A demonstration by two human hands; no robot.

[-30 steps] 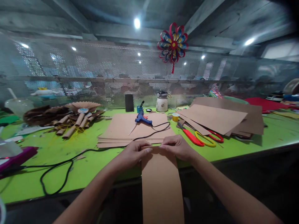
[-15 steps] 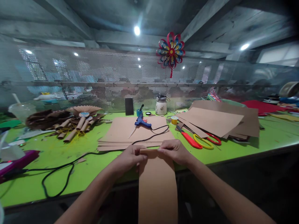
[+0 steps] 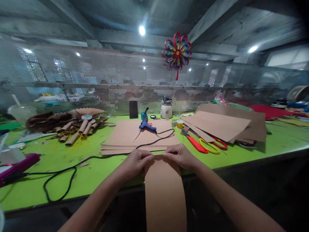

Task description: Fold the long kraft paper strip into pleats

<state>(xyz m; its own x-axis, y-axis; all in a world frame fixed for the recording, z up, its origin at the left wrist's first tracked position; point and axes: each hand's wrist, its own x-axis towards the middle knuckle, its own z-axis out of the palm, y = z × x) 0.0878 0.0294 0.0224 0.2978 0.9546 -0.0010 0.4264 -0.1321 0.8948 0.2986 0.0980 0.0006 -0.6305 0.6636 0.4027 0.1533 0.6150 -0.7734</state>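
Observation:
A long strip of brown kraft paper (image 3: 165,193) hangs from between my hands, over the front edge of the table and down out of view. My left hand (image 3: 138,163) pinches its top left corner between thumb and fingers. At the top right corner, my right hand (image 3: 180,156) has the same kind of pinch. Just beyond my hands lies a stack of brown paper sheets (image 3: 120,133). A blue glue gun (image 3: 146,125) rests on that stack, its black cord trailing left.
Right of the stack lie red-handled scissors (image 3: 196,144) and yellow-handled scissors (image 3: 209,145). Loose brown sheets (image 3: 222,125) spread behind them. Folded paper fans (image 3: 83,127) lie at left. A purple power strip (image 3: 21,167) takes the cord (image 3: 60,174). A jar-like bottle (image 3: 166,109) stands at the back.
The narrow folded flap at the strip's top edge no longer shows facing me. My left thumb has shifted up to the edge, and the strip hangs slightly further right.

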